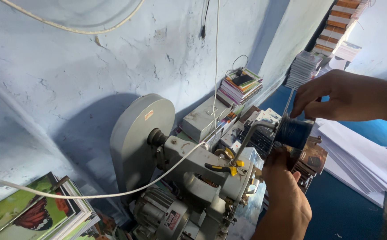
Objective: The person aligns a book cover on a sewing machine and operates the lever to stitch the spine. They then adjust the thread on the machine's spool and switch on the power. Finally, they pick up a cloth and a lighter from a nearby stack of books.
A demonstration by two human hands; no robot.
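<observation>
The wire spool [294, 132] sits on the arm of the grey stitching machine [193, 178], steadied from below by the left hand [282, 178] closed on its rim while the right hand [335, 95] pinches its top edge.

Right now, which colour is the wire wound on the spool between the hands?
Dark blue wire on the spool, seen best in the head view.

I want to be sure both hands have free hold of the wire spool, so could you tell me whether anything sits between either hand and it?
Nothing visible does. The right hand touches the spool from above; the left hand reaches its underside.
</observation>
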